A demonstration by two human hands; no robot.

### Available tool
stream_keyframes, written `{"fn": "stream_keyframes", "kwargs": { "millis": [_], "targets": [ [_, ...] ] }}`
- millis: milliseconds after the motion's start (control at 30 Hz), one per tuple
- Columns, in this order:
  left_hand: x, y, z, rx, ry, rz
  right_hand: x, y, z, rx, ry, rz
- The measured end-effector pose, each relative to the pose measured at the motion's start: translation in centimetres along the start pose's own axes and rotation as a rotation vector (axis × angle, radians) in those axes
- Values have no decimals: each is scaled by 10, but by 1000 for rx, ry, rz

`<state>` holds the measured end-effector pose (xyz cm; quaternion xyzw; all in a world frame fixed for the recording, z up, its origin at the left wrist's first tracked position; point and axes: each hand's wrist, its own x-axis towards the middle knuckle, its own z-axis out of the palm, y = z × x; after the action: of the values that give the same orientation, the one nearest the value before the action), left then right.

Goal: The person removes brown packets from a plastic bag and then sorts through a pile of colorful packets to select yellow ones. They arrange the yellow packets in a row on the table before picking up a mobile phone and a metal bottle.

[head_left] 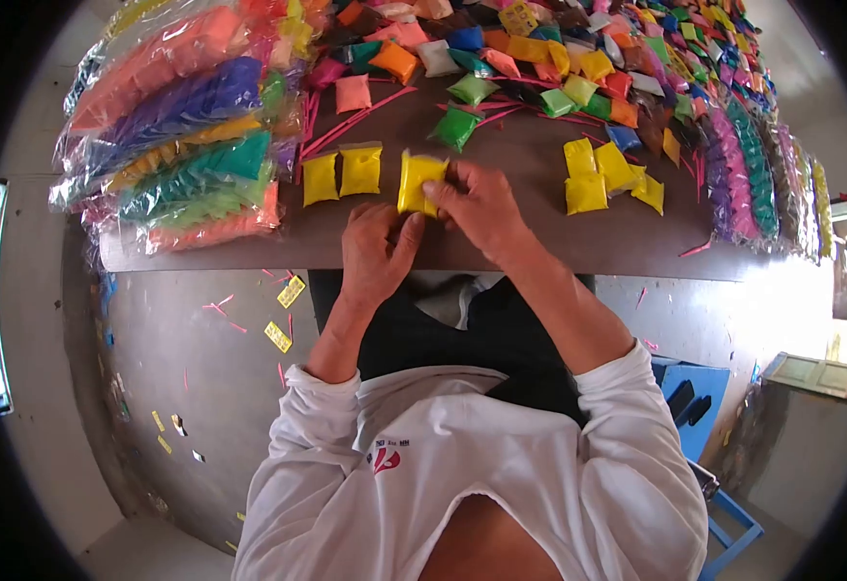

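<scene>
A small flat yellow packet (417,181) is held upright just above the table's near edge. My right hand (481,208) pinches its right side, thumb across the front and fingers behind. My left hand (380,247) is closed at the lower left corner of the same packet, thumb and curled fingers against it. Left of it, two more yellow packets (360,170) lie side by side on the brown table (501,247). To the right rests a loose group of several yellow packets (586,192), some overlapping.
Long clear bags of coloured packets (191,111) are stacked at the left, and similar bags (748,184) stand at the right. Many loose coloured packets (539,58) are heaped across the back. Pink strips (355,121) lie among them. Scraps and yellow cards (291,291) litter the floor.
</scene>
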<state>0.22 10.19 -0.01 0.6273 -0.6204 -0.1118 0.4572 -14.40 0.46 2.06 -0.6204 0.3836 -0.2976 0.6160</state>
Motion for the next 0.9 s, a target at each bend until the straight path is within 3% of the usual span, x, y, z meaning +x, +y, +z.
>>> {"fn": "stream_keyframes", "kwargs": {
  "millis": [133, 267, 367, 467, 533, 667, 767, 867, 900],
  "targets": [
    [1, 3, 2, 71, 5, 78, 32, -7, -2, -22, -21, 112],
    [2, 4, 2, 99, 12, 96, 44, -7, 5, -284, -38, 69],
    [1, 4, 4, 104, 24, 103, 41, -18, 14, -366, 100, 67],
    [1, 5, 5, 122, 27, 106, 44, 4, 15, -480, 186, -149],
    [0, 3, 6, 128, 19, 103, 42, 5, 14, -397, 205, -211],
    [0, 1, 6, 147, 41, 134, 26, -1, 10, -351, 225, -211],
    [-1, 2, 7, 146, 52, 125, -8, 14, -2, -359, 360, -405],
    [-1, 5, 6, 128, 16, 136, -42, 14, -47, -610, 591, -502],
    [0, 7, 9, 138, 34, 151, -52, 17, -65, -596, 651, -414]
  ]
}}
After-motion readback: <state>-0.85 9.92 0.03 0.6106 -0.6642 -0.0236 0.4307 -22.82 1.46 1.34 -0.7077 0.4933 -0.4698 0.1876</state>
